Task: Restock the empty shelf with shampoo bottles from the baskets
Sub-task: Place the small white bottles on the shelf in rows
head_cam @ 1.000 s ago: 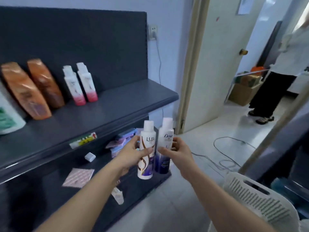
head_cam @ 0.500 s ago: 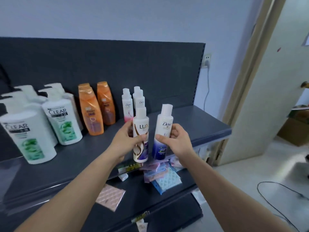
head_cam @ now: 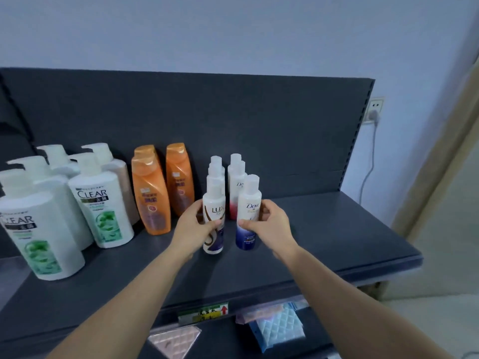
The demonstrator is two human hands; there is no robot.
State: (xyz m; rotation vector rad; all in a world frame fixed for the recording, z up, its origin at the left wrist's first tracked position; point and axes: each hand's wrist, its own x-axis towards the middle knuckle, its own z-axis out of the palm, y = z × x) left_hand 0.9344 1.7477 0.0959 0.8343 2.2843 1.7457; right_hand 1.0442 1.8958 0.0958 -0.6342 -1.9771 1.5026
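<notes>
This looks like the setting-down step. The left hand is wrapped round a Lux bottle and the right hand pinches a Dove bottle. Both stand upright at the front of two short rows of small white bottles on the dark shelf. Their bases look level with the shelf surface (whether they quite touch, I can't tell). Next, I'd say, seat each squarely in line, then let go gently so the ones behind aren't knocked.
</notes>
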